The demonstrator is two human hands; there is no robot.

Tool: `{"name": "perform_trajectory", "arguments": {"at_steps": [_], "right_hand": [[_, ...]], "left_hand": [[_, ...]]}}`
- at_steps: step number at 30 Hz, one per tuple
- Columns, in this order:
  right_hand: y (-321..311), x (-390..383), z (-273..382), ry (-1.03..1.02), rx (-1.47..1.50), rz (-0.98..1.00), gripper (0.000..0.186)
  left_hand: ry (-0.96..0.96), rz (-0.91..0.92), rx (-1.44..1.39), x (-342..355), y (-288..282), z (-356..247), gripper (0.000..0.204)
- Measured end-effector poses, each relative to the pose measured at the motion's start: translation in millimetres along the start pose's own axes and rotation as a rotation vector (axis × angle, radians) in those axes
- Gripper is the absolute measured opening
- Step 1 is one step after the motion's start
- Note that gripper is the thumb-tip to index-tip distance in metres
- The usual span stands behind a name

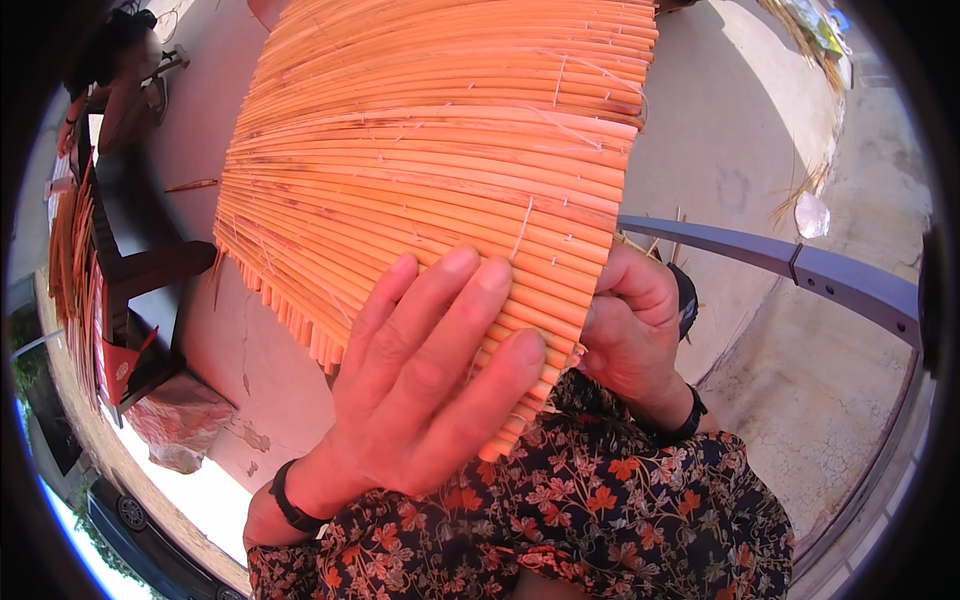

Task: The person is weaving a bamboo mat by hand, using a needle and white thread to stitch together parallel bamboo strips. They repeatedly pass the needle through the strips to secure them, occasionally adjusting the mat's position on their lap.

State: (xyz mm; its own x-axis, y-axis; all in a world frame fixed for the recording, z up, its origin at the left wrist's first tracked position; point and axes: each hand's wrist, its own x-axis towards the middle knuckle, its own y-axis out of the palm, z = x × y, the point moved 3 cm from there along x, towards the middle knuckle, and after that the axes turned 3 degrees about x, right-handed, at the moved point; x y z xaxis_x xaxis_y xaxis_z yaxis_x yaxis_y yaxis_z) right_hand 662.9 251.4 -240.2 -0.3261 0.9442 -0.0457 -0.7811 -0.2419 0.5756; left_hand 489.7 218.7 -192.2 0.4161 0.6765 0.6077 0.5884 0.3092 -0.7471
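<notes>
A large mat of orange-tan reed stalks [430,150], laid side by side and stitched with white thread, slants across the view above my lap. Short loose thread ends show on its surface. My left hand [430,370] lies flat on the lower part of the mat, its fingers stretched out and a little apart. At the mat's lower right edge is my right hand [635,325], with curled fingers and the thumb against the edge. The mat partly covers those fingertips, so whatever they pinch is hidden.
A grey-blue metal bar [760,245] runs to the right from behind the mat. Far left, a person [120,90] is beside a dark wooden frame [165,268] and a bundle of reeds [72,250]. A crumpled reddish bag [180,420] lies below, and a whitish scrap [812,215] on the right.
</notes>
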Motion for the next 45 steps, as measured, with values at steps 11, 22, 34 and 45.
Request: {"name": "perform_trajectory", "arguments": {"at_steps": [11,22,34,45], "right_hand": [[-15.9,5.4,-41.1,0.109,0.069,0.029,0.004],[-32.7,4.6,-69.8,0.073,-0.057,0.025,0.007],[-20.9,5.9,-64.4,0.260,0.252,-0.092,0.006],[-22.9,1.3,-67.4,0.047,-0.087,-0.062,0.010]], "left_hand": [[-0.054,0.018,0.013,-38.1,24.0,13.1,0.026],[-0.107,0.064,0.024,-60.1,47.1,24.6,0.026],[-0.126,0.102,0.004,-47.5,38.2,29.2,0.027],[-0.121,0.088,-0.037,-55.0,40.9,28.4,0.027]]}}
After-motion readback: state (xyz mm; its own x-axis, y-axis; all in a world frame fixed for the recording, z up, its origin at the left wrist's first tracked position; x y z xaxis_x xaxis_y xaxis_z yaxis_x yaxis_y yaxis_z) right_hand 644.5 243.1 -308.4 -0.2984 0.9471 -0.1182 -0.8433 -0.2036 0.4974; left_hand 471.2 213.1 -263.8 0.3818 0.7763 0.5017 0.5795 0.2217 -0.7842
